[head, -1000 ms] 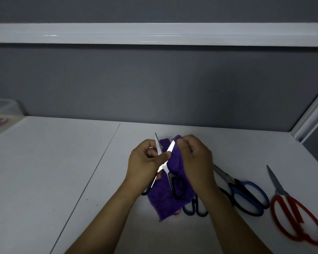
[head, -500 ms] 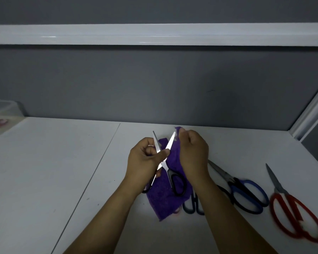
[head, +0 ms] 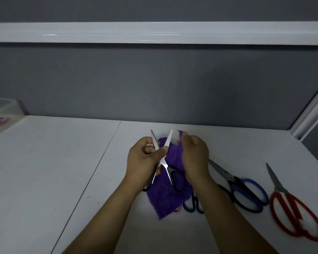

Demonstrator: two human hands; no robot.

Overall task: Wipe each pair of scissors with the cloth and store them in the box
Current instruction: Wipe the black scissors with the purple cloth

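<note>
Two spread blades (head: pixel 169 139) poke above my left hand (head: pixel 143 160), clamped on the black scissors (head: pixel 162 163); my right hand (head: pixel 195 156), pinching the cloth (head: pixel 165 200) beside them, risks a nick.

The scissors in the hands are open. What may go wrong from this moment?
The black scissors are open and the left hand grips them near the blades, so a slip may cut a finger.
The right hand pinches the cloth close to a bare tip; the next stroke may prick it.
The box stands far to the left; carrying them open there is risky.
</note>
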